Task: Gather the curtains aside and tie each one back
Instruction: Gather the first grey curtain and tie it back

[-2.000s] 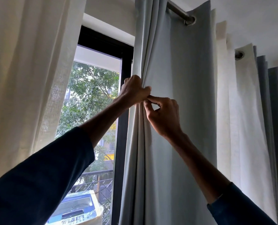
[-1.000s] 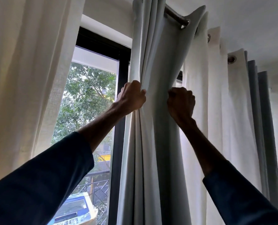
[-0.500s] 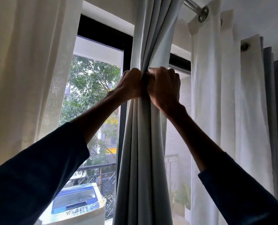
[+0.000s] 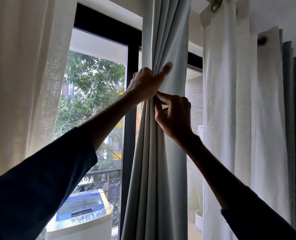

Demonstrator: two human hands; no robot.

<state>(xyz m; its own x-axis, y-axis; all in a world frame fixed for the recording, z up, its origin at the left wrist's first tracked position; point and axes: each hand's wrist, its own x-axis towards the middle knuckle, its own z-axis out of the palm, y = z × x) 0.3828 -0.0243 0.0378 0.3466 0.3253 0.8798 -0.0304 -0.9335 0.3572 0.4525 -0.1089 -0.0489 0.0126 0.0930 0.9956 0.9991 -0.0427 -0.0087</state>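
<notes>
1. Left hand [image 4: 146,84] clamps the pale grey pleated fabric curtain [image 4: 158,161], keeping its folds bunched.
2. Right hand [image 4: 174,116], just below, pinches a fold, likely tidying before tying.

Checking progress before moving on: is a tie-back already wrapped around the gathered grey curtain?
No, the grey curtain is bunched only by the left hand and right hand; no tie shows.
</notes>
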